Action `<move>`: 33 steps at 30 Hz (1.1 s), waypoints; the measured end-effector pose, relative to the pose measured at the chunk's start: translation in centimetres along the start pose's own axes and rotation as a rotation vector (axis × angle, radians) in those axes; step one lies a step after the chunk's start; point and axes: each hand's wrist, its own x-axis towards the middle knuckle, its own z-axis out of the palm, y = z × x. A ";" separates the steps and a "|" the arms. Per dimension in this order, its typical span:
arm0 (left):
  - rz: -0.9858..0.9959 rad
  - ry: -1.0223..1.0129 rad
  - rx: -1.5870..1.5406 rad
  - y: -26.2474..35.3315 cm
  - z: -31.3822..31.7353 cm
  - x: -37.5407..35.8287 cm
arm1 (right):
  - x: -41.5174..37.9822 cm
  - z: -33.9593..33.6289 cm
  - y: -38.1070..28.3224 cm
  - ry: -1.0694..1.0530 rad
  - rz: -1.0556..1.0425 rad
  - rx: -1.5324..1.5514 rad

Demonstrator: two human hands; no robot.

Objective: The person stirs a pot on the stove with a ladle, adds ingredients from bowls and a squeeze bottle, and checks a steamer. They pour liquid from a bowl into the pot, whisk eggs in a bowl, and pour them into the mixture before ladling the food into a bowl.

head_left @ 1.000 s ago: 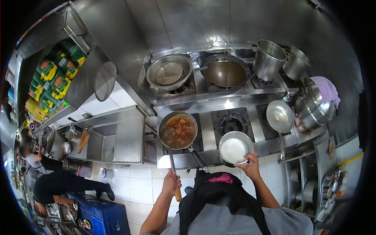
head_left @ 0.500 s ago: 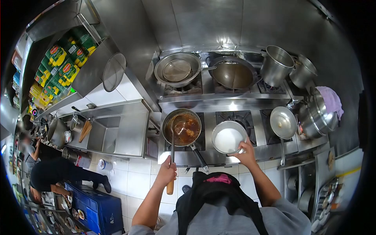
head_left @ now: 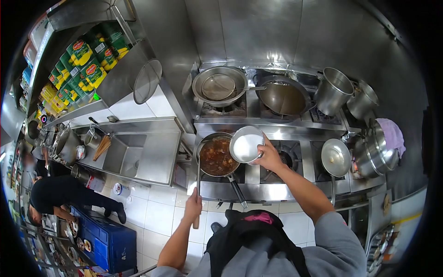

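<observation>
My left hand (head_left: 194, 206) is closed around the wooden-ended handle of a ladle (head_left: 198, 177). The ladle reaches up to the left side of a frying pan (head_left: 234, 184), and its bowl is hard to make out there. Brown sauce with chunks (head_left: 216, 157) fills the pan, which sits on the front left burner, its black handle toward me. With my right hand (head_left: 268, 156) I grip the right rim of a metal bowl (head_left: 236, 134) containing white liquid (head_left: 248, 147). From my view the bowl overlaps the pan's right edge, slightly tilted.
Behind stand a wok (head_left: 284, 98), a basin with a strainer (head_left: 219, 87) and tall pots (head_left: 333, 91). A small pan (head_left: 335, 158) rests at right. Left are a sink (head_left: 124, 154), a bending co-worker (head_left: 60, 201) and a blue cart (head_left: 122, 244).
My right hand has carried the bowl of white liquid leftward, from beside the pan to its right edge. The ladle has shifted from the pan's middle to its left side.
</observation>
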 end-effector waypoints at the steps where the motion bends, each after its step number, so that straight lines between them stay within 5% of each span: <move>1: -0.105 -0.033 -0.227 0.1 0.5 -0.9 | 0.7 0.3 -0.2 -0.003 -0.001 0.002; 9: -0.514 -0.304 -1.531 2.7 2.2 -2.1 | 4.8 2.6 -1.2 -0.059 -0.062 -0.160; 13: -0.577 -0.466 -1.734 4.6 0.9 -1.5 | 6.1 2.8 -2.2 -0.118 -0.043 -0.210; 18: -0.299 -0.185 -0.762 8.5 -0.7 -3.3 | 6.8 3.3 -2.5 -0.132 -0.106 -0.228; 26: -0.101 -0.087 -0.168 8.4 -3.5 -3.6 | 7.3 3.7 -2.4 -0.183 -0.099 -0.223; 28: 0.225 0.112 0.197 4.4 -1.9 -1.0 | 7.4 3.7 -2.3 -0.209 -0.100 -0.234; 33: 0.143 0.125 0.042 -2.0 3.1 1.3 | 7.4 3.6 -2.4 -0.208 -0.116 -0.261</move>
